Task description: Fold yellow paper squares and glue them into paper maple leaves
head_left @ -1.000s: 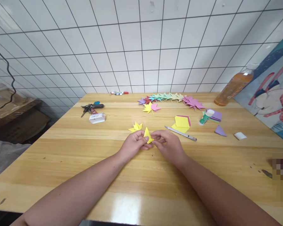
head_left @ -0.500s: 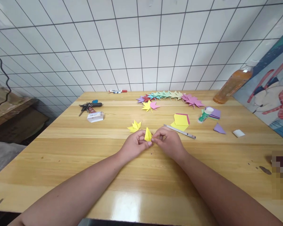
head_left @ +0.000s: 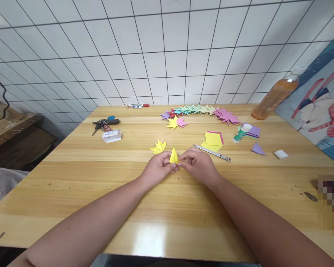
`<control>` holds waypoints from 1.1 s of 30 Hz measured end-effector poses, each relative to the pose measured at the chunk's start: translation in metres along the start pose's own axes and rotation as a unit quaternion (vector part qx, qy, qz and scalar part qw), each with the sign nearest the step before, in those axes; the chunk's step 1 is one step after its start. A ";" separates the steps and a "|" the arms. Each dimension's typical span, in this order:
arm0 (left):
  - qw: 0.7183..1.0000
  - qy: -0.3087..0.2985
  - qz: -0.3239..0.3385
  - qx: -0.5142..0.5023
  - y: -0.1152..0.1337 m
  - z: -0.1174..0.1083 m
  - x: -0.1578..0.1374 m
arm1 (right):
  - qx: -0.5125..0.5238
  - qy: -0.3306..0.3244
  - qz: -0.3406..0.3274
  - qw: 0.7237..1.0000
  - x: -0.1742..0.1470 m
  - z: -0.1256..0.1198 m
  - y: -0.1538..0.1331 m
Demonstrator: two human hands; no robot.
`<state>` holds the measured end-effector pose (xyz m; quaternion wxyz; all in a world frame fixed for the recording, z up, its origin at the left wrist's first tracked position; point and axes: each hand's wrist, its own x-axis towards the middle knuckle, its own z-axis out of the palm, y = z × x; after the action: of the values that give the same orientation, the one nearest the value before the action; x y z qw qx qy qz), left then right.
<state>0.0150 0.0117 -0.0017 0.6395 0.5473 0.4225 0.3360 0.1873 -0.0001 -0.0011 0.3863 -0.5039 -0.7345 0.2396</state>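
Between my two hands is a small folded piece of yellow paper [head_left: 173, 156], its pointed tip upward. My left hand [head_left: 159, 165] pinches its left side and lower edge between thumb and fingers. From the right, my right hand [head_left: 197, 164] pinches the lower right corner with thumb and forefinger. Just beyond my left hand lies a yellow folded-paper leaf shape [head_left: 159, 147]. A slim silver craft knife [head_left: 211, 152] lies beside my right hand, next to a stack of yellow paper squares [head_left: 213, 139] with a pink sheet under it.
A curved row of coloured folded-paper leaves [head_left: 196, 109] lies at the back. To the right are a glue stick [head_left: 242, 132], purple squares [head_left: 254, 130], a purple folded piece [head_left: 258, 148] and a leaning bottle [head_left: 275, 97]. Keys [head_left: 102, 124], a small box [head_left: 111, 136] and a marker [head_left: 138, 106] lie left.
The yellow paper has turned slightly between my fingers, and a narrow flap now shows at its lower right. Both hands keep their pinch. The whole view has shifted a little.
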 end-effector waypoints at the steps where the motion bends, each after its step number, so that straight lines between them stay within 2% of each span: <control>1: 1.000 -0.004 0.000 -0.002 0.000 -0.001 0.000 | 0.004 0.007 0.000 1.000 0.000 0.001 0.000; 7: 0.999 -0.040 0.005 -0.024 0.001 -0.004 0.000 | -0.009 0.033 -0.007 0.999 -0.001 0.002 -0.003; 15: 0.999 -0.037 0.014 -0.027 0.003 -0.004 0.001 | 0.022 0.022 -0.023 0.999 -0.002 0.000 -0.007; 26: 0.998 -0.053 0.008 -0.042 0.001 -0.005 0.001 | 0.031 0.058 -0.022 0.998 0.000 0.000 -0.007; 33: 0.998 -0.036 -0.001 -0.046 0.003 -0.006 0.002 | 0.038 0.019 -0.038 0.998 -0.003 0.004 -0.001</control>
<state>0.0100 0.0165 0.0002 0.6786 0.5291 0.3840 0.3347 0.1840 -0.0028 -0.0032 0.4277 -0.4651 -0.7362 0.2424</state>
